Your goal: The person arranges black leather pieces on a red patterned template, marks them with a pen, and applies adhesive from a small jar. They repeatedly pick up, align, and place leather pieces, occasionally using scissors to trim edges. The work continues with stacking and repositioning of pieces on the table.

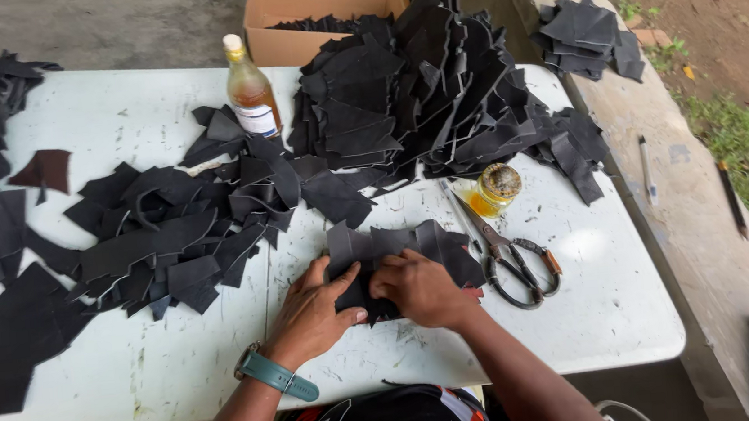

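Left hand: the left hand [316,310] lies flat, fingers spread, pressing on the near left part of a small stack of black leather pieces [396,252]; a teal wristwatch [273,376] sits on that wrist.
Right hand: the right hand [417,286] is curled over the same stack, fingers gripping its near edge; thumb tips of both hands almost meet.
Stack position: the stack rests on the white bench [180,363], near its front edge, directly before the person.
Scissors: black-handled scissors [510,257] lie on the bench just right of the stack, blades pointing away from the person.
Jar: a small open glass jar of yellow liquid [495,189] stands beyond the scissors.
Bottle: a capped bottle of amber liquid [250,93] stands upright toward the rear of the bench.
Large pile: a tall heap of black cut pieces [419,98] occupies the rear right of the bench.
Loose scraps: black offcuts [178,232] spread across the bench centre-left.
Box: a cardboard box [312,13] stands behind the bench.
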